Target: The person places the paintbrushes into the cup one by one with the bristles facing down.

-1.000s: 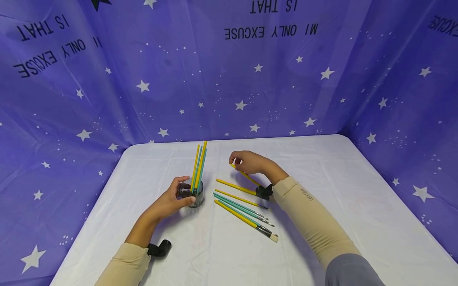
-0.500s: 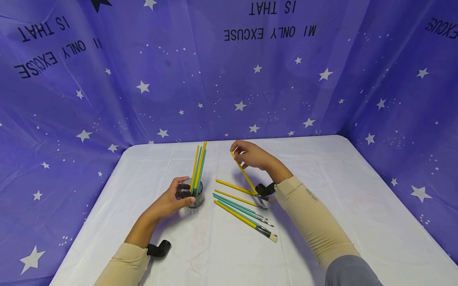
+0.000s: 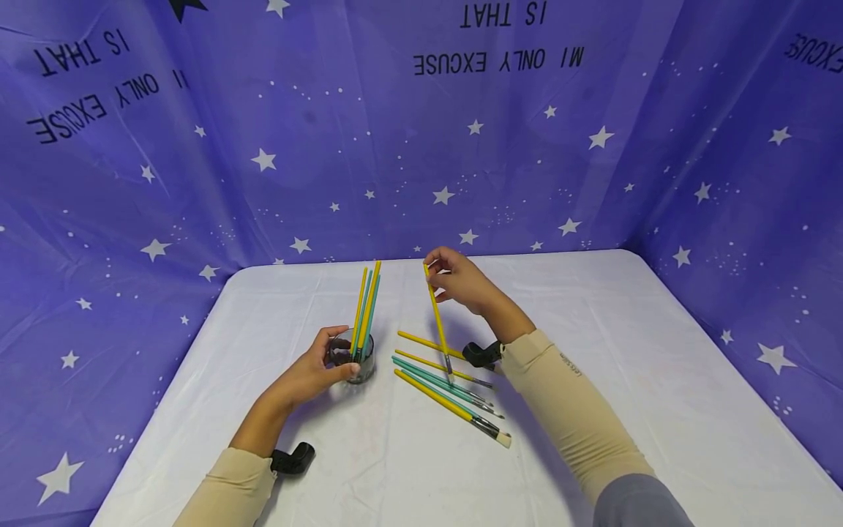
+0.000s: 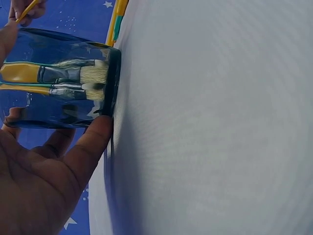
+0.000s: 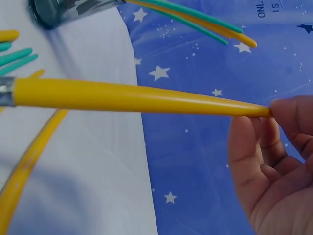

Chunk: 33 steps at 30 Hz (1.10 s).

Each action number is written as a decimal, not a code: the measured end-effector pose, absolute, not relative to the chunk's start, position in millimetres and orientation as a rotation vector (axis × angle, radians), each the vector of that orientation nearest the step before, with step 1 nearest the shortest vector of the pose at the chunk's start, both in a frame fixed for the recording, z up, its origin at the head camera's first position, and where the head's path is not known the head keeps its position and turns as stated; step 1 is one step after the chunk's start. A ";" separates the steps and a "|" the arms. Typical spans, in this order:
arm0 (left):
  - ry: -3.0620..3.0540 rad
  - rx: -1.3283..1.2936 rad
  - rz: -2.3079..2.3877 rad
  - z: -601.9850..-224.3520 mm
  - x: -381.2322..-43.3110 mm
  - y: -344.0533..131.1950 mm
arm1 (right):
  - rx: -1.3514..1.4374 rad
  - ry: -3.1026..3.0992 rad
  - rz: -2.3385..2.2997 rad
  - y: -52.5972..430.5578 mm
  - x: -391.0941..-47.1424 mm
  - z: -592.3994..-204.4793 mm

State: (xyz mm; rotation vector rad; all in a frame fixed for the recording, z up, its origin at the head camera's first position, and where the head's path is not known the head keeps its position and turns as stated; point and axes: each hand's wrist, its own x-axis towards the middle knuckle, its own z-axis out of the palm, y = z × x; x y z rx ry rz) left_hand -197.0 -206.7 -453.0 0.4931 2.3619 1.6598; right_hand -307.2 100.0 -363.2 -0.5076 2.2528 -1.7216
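Observation:
My left hand (image 3: 309,377) grips a clear drinking glass (image 3: 368,368), thumb on the near side and fingers around the far side. Yellow and teal paintbrushes (image 3: 366,311) lean in it, handles up; the left wrist view shows their pale bristles (image 4: 94,75) at the glass's base. To the right, my right hand (image 3: 462,284) pinches a yellow paintbrush (image 3: 437,311) by its handle end. That brush hangs steeply with its bristles down, overlapping the brushes on the table in the head view. In the right wrist view its thick handle (image 5: 112,95) crosses the picture.
Several loose paintbrushes lie in a slanted row between the hands: a yellow one (image 3: 421,339), a thin yellow one (image 3: 421,360), teal ones (image 3: 428,374) and a broad yellow one (image 3: 431,394) nearest. A white cloth (image 3: 573,293) covers the table; a purple star-patterned curtain (image 3: 395,219) surrounds it.
My right hand has risen and moved toward the back with the yellow paintbrush, which has swung from lying slanted to hanging steeply. My left hand and the glass have stayed put.

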 end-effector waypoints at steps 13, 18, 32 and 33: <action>2.350 0.467 1.670 -452.7 -197.0 -206.8 | -0.492 2.186 -2.001 88.0 -303.9 -358.6; 2.355 0.477 1.665 -452.7 -197.4 -207.1 | -0.487 2.117 -2.117 85.1 -303.0 -354.1; 2.346 0.444 1.657 -449.6 -195.6 -206.0 | -0.430 1.916 -2.409 74.6 -299.8 -345.8; 2.345 0.447 1.660 -449.6 -195.5 -206.1 | -0.433 1.911 -2.421 72.9 -299.8 -345.9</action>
